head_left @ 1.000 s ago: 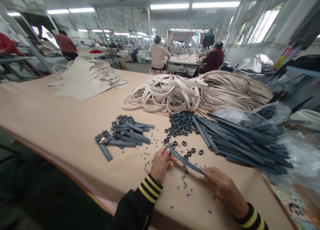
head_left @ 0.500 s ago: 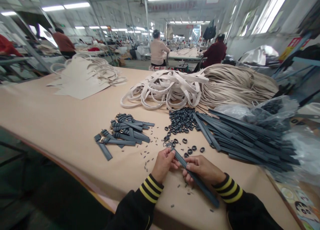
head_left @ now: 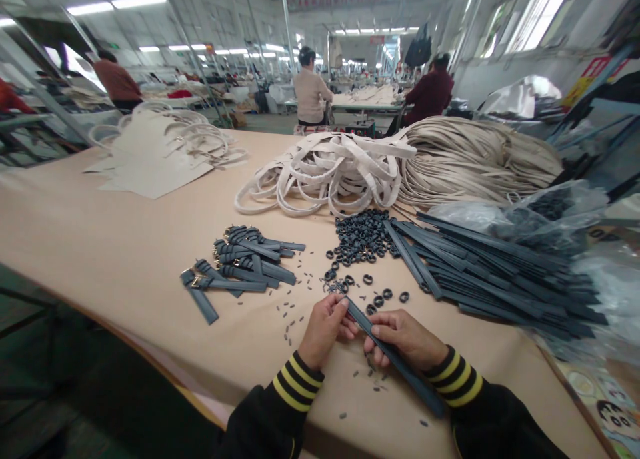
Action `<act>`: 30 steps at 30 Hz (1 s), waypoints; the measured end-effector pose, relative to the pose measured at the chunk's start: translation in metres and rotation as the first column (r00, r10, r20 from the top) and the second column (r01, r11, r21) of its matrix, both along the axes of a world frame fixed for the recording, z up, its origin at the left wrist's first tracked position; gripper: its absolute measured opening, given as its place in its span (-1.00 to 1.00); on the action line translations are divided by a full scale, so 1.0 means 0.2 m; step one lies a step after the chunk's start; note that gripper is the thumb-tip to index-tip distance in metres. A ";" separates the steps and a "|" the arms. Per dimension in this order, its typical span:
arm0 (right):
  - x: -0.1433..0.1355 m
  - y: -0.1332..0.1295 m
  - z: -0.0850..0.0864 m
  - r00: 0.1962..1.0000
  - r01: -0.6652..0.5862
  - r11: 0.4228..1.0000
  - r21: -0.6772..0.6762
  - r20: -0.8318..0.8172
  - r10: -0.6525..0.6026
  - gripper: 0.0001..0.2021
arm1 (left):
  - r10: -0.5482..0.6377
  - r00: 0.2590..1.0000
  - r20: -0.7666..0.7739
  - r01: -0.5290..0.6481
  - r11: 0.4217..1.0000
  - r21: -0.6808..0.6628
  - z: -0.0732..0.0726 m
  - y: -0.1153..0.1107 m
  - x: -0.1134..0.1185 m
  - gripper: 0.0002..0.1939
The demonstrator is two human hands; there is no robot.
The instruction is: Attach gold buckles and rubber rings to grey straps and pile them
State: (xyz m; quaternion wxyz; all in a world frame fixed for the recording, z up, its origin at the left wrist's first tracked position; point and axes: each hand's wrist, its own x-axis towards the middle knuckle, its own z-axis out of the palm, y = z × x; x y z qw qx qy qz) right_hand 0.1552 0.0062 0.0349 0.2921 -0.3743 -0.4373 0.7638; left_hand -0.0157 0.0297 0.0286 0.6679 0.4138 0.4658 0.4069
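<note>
A long dark blue-grey strap point(head_left: 400, 362) slants across the near side of the table between my hands. My left hand point(head_left: 325, 329) pinches its far end with thumb and fingers. Farther down the strap, my right hand point(head_left: 405, 338) is closed around it, thumb on top. Just beyond my fingertips lie small dark strap loops point(head_left: 379, 301) and a little heap of tiny dark bits point(head_left: 336, 286). More such bits are scattered on the table around both hands. Whether a small piece sits between my left fingertips is hidden.
Buckled straps point(head_left: 245, 258) are piled to the left. A heap of loops point(head_left: 363, 236) and a stack of long straps point(head_left: 500, 266) lie right of centre. Behind are pale looped bands point(head_left: 330, 172), a beige strip bundle point(head_left: 475, 159) and cut panels point(head_left: 155, 159). People work farther back.
My view has shifted slightly, so the table items appear a little displaced. Both hands keep nearly the same hold on the strap.
</note>
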 end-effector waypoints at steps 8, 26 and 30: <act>0.00 0.00 -0.02 0.999 -0.003 0.998 -0.059 -0.035 0.001 -0.66 | 0.004 1.000 0.021 -0.004 1.000 0.016 0.00 -0.01 0.00 -0.65; -0.06 -0.03 0.01 0.992 0.100 0.986 0.133 0.062 -0.109 -0.80 | 0.266 0.877 -0.399 0.021 0.810 0.586 -0.03 -0.07 0.06 -0.88; -0.06 -0.03 0.01 0.992 0.102 0.984 0.149 0.052 -0.111 -0.81 | 0.325 0.778 -0.537 0.225 0.654 0.722 0.00 -0.15 0.06 -0.83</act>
